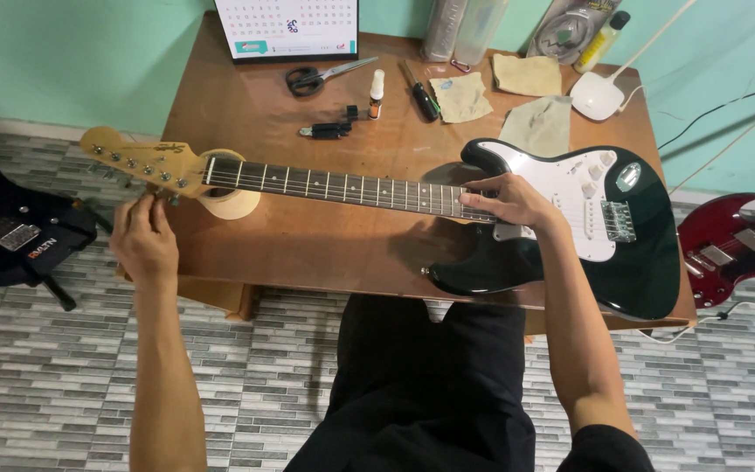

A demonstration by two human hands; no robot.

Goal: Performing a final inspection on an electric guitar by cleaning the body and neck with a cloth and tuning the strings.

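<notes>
**Guitar on surface, both hands engaged**

A brown wooden surface point(308, 245) stands against a pale green wall, on a grey tiled floor. A black electric guitar point(648, 253) with a white pickguard lies flat across it, body at the right front corner, neck running left, headstock point(137, 160) overhanging the left edge. A roll of tape point(233, 203) sits under the neck near the headstock.

The left hand point(143, 238) is raised to the underside of the headstock, its grip pinched narrow on a tuning peg point(161, 197). The right hand point(513, 201) rests on the strings where neck meets body; whether its fingers press or pluck cannot be told.

Along the back edge: scissors point(315, 77), a small dropper bottle point(377, 93), a screwdriver point(419, 91), folded cloths point(460, 96), a desk calendar point(288, 26). A black guitar point(10, 227) lies on the floor left, a red one point(731, 245) right.
</notes>
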